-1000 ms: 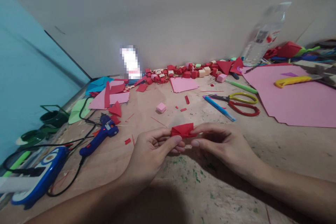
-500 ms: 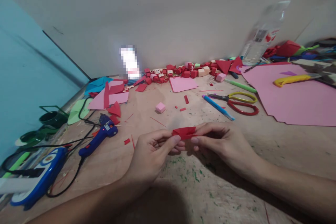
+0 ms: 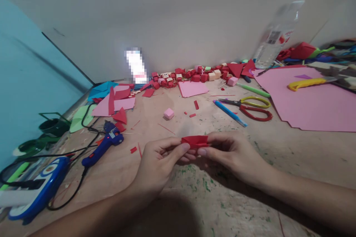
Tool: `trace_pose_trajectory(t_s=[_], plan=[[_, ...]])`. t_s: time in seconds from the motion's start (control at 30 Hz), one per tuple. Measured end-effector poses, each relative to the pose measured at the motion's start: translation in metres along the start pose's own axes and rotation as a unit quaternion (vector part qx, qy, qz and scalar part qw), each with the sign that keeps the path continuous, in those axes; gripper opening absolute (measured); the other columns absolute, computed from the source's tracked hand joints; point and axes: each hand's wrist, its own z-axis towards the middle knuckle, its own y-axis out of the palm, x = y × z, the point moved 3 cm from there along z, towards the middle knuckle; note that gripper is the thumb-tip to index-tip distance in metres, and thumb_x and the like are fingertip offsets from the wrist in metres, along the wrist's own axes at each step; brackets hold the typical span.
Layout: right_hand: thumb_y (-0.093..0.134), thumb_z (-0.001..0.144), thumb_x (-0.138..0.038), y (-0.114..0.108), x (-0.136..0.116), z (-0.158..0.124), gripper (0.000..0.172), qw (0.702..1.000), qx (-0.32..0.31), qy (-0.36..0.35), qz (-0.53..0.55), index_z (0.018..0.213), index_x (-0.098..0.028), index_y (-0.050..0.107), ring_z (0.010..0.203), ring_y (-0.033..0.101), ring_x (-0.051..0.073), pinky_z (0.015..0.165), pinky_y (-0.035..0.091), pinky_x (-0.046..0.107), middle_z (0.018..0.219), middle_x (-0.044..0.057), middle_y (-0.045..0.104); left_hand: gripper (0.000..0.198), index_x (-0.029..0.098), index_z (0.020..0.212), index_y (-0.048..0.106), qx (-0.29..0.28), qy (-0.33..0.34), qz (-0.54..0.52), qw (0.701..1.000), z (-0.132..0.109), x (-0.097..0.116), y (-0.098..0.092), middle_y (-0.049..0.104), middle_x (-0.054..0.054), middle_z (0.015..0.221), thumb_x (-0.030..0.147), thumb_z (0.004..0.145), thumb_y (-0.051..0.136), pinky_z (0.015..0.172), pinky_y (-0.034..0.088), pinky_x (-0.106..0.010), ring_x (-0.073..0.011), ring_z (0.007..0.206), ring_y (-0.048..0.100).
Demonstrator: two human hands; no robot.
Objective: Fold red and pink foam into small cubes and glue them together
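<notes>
Between my two hands, above the tabletop, is a small folded piece of red paper (image 3: 196, 141). My left hand (image 3: 164, 157) pinches its left end, thumb on the near side. My right hand (image 3: 232, 152) grips the right end between thumb and fingers. A shallow hollow shows between the paper's folded edges. Past the hands lies a small pink paper cube (image 3: 168, 113), with red paper scraps (image 3: 196, 104) near it. To the right of those are a blue pen (image 3: 230, 113) and scissors (image 3: 244, 106) with one yellow and one red handle.
A blue glue gun (image 3: 102, 144) and its black cord lie at left beside a blue-and-white device (image 3: 41, 189). Red and pink paper cubes (image 3: 196, 77) line the wall. A plastic bottle (image 3: 278, 37), pink sheets (image 3: 303, 103) and a yellow-handled knife (image 3: 306, 83) are at right.
My right thumb has slid slightly left and down along the paper's near edge. The right fingers now cover more of its right end. My left hand keeps its pinch.
</notes>
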Motion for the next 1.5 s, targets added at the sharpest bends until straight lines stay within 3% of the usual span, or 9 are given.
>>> trace_pose_trajectory(t_s=[0.1,0.3,0.5,0.67,0.83,1.0,1.17,1.37,1.5], plan=[[0.080,0.081,-0.046,-0.0013,0.0014,-0.0016,0.031,1.000,0.010,0.011,-0.011,0.076,-0.016,0.077,0.055,0.053,0.012,0.051,0.044,0.023,0.065,0.002,0.067,0.015,0.015,0.080,0.083,0.003,0.005,0.009,1.000,-0.0009,0.0004,-0.0001,0.082,-0.006,0.074,0.023,0.088,0.073,0.068,0.063,-0.021,-0.0173,0.071,0.078],[0.078,0.081,-0.046,-0.0018,0.0061,-0.0026,0.034,0.999,0.023,0.026,-0.005,0.066,-0.017,0.071,0.053,0.053,0.012,0.051,0.043,0.025,0.060,0.003,0.066,0.019,0.015,0.075,0.082,0.007,0.015,0.026,1.000,-0.0034,0.0016,0.0008,0.081,-0.006,0.073,0.023,0.088,0.071,0.069,0.063,-0.022,-0.0183,0.071,0.078],[0.076,0.083,-0.035,0.0010,0.0009,-0.0026,0.018,1.000,-0.003,-0.007,-0.023,0.082,-0.017,0.079,0.064,0.061,0.015,0.057,0.048,0.025,0.075,0.006,0.074,0.016,0.017,0.079,0.081,0.010,0.026,0.055,0.998,-0.0060,0.0030,0.0012,0.080,-0.004,0.074,0.025,0.089,0.071,0.070,0.064,-0.025,-0.0194,0.073,0.077],[0.076,0.084,-0.043,0.0020,0.0036,-0.0034,0.028,1.000,0.003,0.012,-0.006,0.079,-0.017,0.080,0.058,0.055,0.014,0.052,0.044,0.025,0.069,0.005,0.071,0.016,0.017,0.081,0.081,-0.015,0.018,0.061,0.998,-0.0060,0.0012,0.0030,0.080,-0.004,0.076,0.025,0.088,0.070,0.069,0.062,-0.024,-0.0183,0.072,0.075],[0.076,0.084,-0.043,-0.0006,0.0037,-0.0037,0.029,0.998,0.017,-0.011,-0.053,0.076,-0.016,0.080,0.055,0.052,0.013,0.050,0.043,0.024,0.065,0.004,0.068,0.012,0.017,0.090,0.083,-0.023,0.014,0.055,0.998,-0.0031,-0.0028,0.0034,0.082,-0.005,0.082,0.023,0.083,0.076,0.070,0.061,-0.025,-0.0190,0.074,0.075],[0.077,0.083,-0.035,0.0020,0.0024,-0.0049,0.020,1.000,0.012,-0.005,-0.012,0.075,-0.016,0.080,0.055,0.054,0.012,0.051,0.043,0.023,0.063,0.003,0.069,0.012,0.017,0.081,0.082,-0.017,0.009,0.084,0.996,-0.0023,-0.0006,0.0022,0.077,-0.003,0.069,0.024,0.085,0.073,0.066,0.060,-0.024,-0.0173,0.066,0.072],[0.079,0.079,-0.041,0.0037,0.0036,-0.0052,0.028,0.999,0.020,0.033,0.006,0.069,-0.015,0.075,0.054,0.052,0.012,0.049,0.041,0.023,0.062,0.003,0.067,0.018,0.018,0.073,0.081,-0.021,0.022,0.107,0.994,-0.0037,0.0035,0.0018,0.077,-0.003,0.067,0.023,0.087,0.070,0.063,0.058,-0.023,-0.0172,0.064,0.071],[0.082,0.078,-0.047,0.0023,0.0042,-0.0040,0.034,0.997,0.009,0.063,0.047,0.071,-0.016,0.073,0.050,0.051,0.010,0.046,0.038,0.021,0.061,0.001,0.064,0.014,0.020,0.096,0.084,-0.066,-0.003,0.051,0.996,-0.0025,-0.0021,0.0040,0.084,-0.005,0.086,0.023,0.085,0.076,0.073,0.059,-0.024,-0.0200,0.081,0.078],[0.081,0.080,-0.046,0.0022,0.0039,-0.0031,0.032,0.997,-0.013,0.056,0.051,0.078,-0.015,0.075,0.058,0.058,0.012,0.052,0.044,0.023,0.072,0.006,0.072,0.013,0.017,0.084,0.083,-0.043,0.010,0.094,0.995,-0.0021,-0.0022,0.0014,0.081,-0.005,0.077,0.025,0.087,0.073,0.066,0.056,-0.022,-0.0178,0.071,0.074]])
